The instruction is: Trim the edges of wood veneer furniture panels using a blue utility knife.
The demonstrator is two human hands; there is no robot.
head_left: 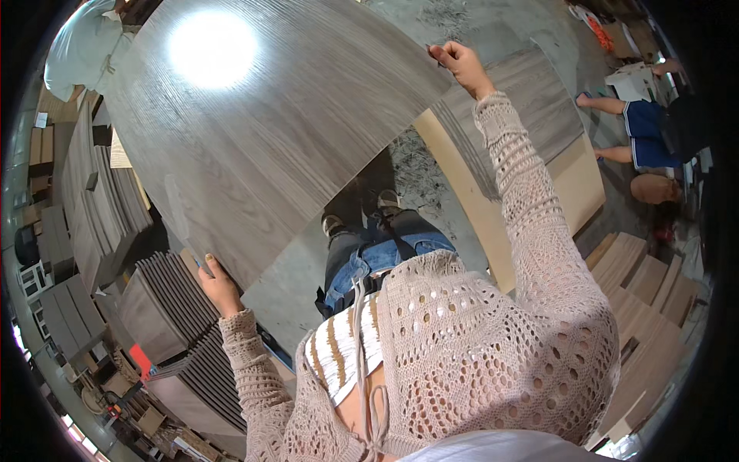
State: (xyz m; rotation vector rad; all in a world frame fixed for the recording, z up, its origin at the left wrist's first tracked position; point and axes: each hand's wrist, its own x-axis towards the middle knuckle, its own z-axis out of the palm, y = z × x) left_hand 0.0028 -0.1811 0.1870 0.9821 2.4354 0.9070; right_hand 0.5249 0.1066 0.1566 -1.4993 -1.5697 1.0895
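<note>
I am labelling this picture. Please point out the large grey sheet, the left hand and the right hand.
large grey sheet (285,123): head view, middle of its wood-grain face.
left hand (218,285): head view, back of the hand at the sheet's lower edge.
right hand (462,65): head view, knuckles gripping the sheet's upper right edge.

large grey wood-grain sheet (262,123), glossy, tilted, held up off the floor

Bright, even indoor light fills the scene. A hard white glare spot burns out on the grey wood-grain sheet (262,131) near the upper left, wiping out the grain there. Shadows stay soft beneath the sheet. Fisheye distortion bends straight edges into curves, the rim falls to black, and detail smears slightly toward the edges.
</note>
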